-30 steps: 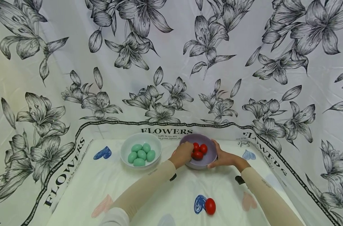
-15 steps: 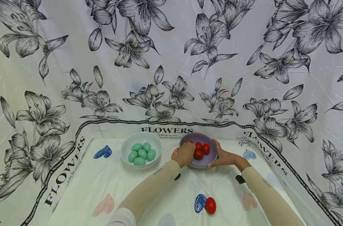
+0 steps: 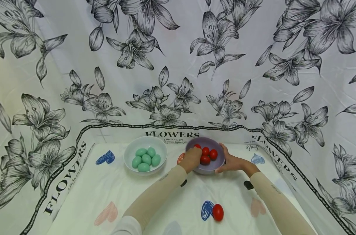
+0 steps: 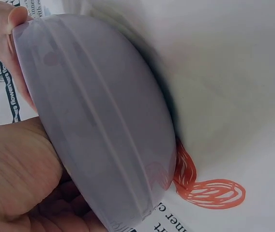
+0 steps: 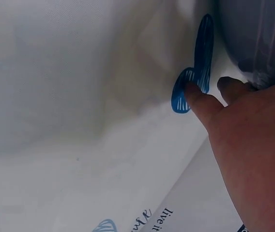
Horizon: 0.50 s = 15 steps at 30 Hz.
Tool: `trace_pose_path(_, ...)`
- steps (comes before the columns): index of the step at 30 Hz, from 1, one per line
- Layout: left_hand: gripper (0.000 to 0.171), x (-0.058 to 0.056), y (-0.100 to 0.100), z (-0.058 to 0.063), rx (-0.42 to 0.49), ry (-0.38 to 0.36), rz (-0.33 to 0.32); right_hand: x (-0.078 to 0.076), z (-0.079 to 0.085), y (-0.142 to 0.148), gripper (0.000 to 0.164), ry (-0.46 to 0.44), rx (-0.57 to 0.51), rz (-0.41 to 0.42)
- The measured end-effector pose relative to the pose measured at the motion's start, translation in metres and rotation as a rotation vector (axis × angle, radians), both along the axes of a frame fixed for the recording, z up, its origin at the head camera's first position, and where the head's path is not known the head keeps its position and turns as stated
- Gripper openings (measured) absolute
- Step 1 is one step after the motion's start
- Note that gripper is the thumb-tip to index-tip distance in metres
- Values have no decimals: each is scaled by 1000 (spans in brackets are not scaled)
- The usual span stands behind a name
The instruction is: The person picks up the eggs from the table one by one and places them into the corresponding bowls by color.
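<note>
My left hand [image 3: 191, 158] reaches over the near left rim of a purple bowl [image 3: 220, 162]. In the left wrist view, the fingers of the left hand [image 4: 19, 169] dip inside, and the bowl's wall [image 4: 103, 111] hides their tips. Several red eggs lie in the bowl, among them a red egg [image 3: 205, 159] at the front and a red egg [image 3: 197, 146] just past the left hand. My right hand [image 3: 232, 162] holds the bowl's right side, thumb and fingers spread around the outside. In the right wrist view, the right hand [image 5: 253, 135] sits against the bowl.
To the left stands a white bowl [image 3: 128, 163] with several green eggs [image 3: 146, 159]. A single red egg [image 3: 217, 212] lies on the white cloth [image 3: 154, 202] near the front. Behind rises a flower-printed curtain [image 3: 178, 55].
My left hand has shifted slightly right inside the purple bowl, and a red egg beyond it has come into view. The right hand stays on the bowl.
</note>
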State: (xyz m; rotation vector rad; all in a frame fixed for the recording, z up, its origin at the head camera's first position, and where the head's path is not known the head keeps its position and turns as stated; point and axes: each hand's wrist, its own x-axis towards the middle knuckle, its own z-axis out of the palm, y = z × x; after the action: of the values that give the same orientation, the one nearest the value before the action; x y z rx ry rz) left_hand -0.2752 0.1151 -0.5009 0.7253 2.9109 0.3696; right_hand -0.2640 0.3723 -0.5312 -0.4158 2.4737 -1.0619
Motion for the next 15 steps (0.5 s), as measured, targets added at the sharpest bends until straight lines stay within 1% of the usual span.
trace_pose_path(5,16,1,-1,1,-4,9,-3,1,2,-2,144,-2,-11,5)
trace_pose_path(9,16,3,-4,2,-2,16,-19,3,3,-3,143,-4,-16,15)
trace_pose_path(12,14,4,-8,4,31,22,-30,4,4,-2,144,6,-14,17)
trace_pose_path(15,11,3,-12,10,80,41,-44,4,4,-1,144,19,-25,17)
